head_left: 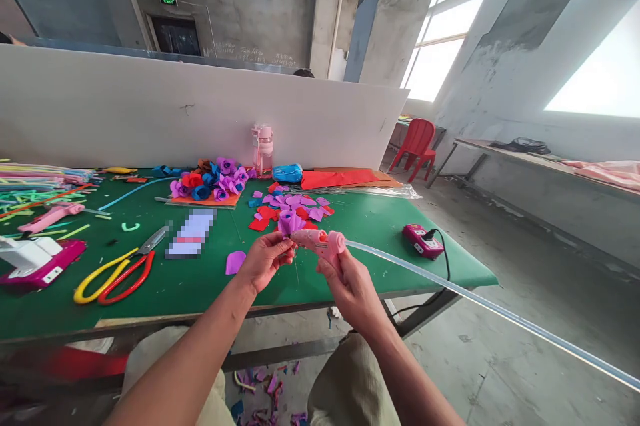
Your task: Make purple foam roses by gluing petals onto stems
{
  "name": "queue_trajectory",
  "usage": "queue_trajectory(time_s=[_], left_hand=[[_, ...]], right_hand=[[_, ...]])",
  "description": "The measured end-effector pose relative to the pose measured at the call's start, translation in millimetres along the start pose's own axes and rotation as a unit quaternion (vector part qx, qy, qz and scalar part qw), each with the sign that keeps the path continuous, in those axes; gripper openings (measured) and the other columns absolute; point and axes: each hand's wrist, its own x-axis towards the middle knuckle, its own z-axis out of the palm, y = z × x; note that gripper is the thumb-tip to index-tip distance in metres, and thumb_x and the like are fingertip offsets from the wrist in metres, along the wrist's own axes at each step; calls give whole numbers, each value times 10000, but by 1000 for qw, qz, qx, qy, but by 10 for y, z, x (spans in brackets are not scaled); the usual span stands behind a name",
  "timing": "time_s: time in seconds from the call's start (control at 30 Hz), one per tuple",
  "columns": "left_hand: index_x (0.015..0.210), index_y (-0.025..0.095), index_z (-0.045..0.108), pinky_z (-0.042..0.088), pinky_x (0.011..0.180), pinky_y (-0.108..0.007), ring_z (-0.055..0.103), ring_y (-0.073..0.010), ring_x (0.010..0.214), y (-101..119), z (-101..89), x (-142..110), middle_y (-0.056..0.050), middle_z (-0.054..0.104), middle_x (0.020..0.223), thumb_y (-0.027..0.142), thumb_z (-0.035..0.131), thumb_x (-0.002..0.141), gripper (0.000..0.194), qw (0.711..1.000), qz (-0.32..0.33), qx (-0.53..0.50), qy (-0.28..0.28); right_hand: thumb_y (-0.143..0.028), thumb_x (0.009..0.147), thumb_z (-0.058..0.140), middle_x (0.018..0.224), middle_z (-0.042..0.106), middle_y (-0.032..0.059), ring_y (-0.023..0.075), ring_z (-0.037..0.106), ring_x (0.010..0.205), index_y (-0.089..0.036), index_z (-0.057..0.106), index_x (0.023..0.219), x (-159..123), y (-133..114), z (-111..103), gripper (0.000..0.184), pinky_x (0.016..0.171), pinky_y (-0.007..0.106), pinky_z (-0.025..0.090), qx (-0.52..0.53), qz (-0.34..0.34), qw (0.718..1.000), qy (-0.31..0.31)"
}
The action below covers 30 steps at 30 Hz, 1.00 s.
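Observation:
My right hand [350, 283] is wrapped round the handle of a pink hot glue gun [320, 243]. A long clear glue stick [430, 276] runs out of its back end toward the lower right. My left hand [269, 256] pinches the base of a purple paper flower [289, 223], and the gun's nozzle is at that base; whether they touch I cannot tell. Purple, red and blue petals [300, 202] lie loose just behind the flower. One single purple petal [235, 263] rests on the green table left of my left hand.
Finished flowers [210, 179] are heaped at the back. Scissors [125, 269] with yellow and red handles lie left, near a second glue gun [53, 217] and a power strip [45, 263]. Another power strip [423, 241] sits right. A pink bottle [263, 146] stands before the white partition [200, 106].

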Motion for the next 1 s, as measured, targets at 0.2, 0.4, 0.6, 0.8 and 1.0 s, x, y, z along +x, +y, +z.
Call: queue_trajectory(time_s=[0.2,0.4,0.6,0.8,1.0], left_hand=[[687,128,655,404,506,-202,517,-68,529,-1,3,-1,-7,621,616,236,792,574,208,1000,-3,-1,4],[698,125,660,404,505,-200,514,-65,523,13,12,-12,3,606,592,242,793,575,217,1000,-3,2,6],[687,124,656,407,511,-198,520,-65,532,13,13,-13,-8,623,617,241,790,582,207,1000,-3,0,6],[708,118,656,412,506,-191,518,-63,528,7,9,-8,-5,621,610,242,796,578,227,1000,-5,0,5],[706,116,653,418,506,-185,518,-59,525,-5,-10,0,-2,619,607,243,801,570,238,1000,-6,-2,5]], right_hand=[[-312,895,395,673,587,5,131,486,556,-164,552,1046,10,-8,-5,263,528,231,383,-6,-8,1000,5],[-308,893,396,666,571,4,131,477,554,-163,561,1000,13,-11,-7,245,521,229,368,-12,-8,1000,-1],[-323,897,394,681,580,13,138,487,570,-162,560,1018,17,-9,-5,261,535,234,374,-14,-3,1000,1],[-312,895,391,673,559,8,133,467,567,-153,547,989,13,1,-4,241,533,232,363,-10,2,1000,-7],[-317,900,385,678,558,4,132,455,564,-161,530,1047,18,1,-7,258,538,232,364,-9,-9,1000,-3]])
